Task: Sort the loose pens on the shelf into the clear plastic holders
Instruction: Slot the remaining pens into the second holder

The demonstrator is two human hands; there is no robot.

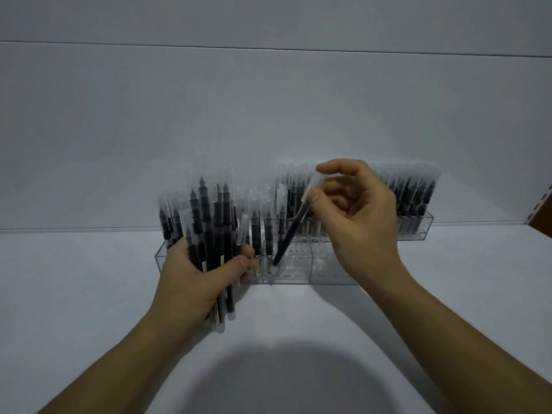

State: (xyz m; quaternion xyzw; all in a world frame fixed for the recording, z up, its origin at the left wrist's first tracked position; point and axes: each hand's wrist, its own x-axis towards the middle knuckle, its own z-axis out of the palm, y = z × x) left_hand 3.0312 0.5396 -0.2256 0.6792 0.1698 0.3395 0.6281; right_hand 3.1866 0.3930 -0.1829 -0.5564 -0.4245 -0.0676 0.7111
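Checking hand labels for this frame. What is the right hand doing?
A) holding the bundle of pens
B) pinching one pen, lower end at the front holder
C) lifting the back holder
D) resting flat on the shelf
B: the right hand pinches one pen near its cap, slanted with its lower end at the front holder. The bundle is in the left hand.

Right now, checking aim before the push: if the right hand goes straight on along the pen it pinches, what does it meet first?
The near clear holder: the lower end of the pen sits at a slot beside standing pens, so the right hand would likely drive it in; depth is unclear.
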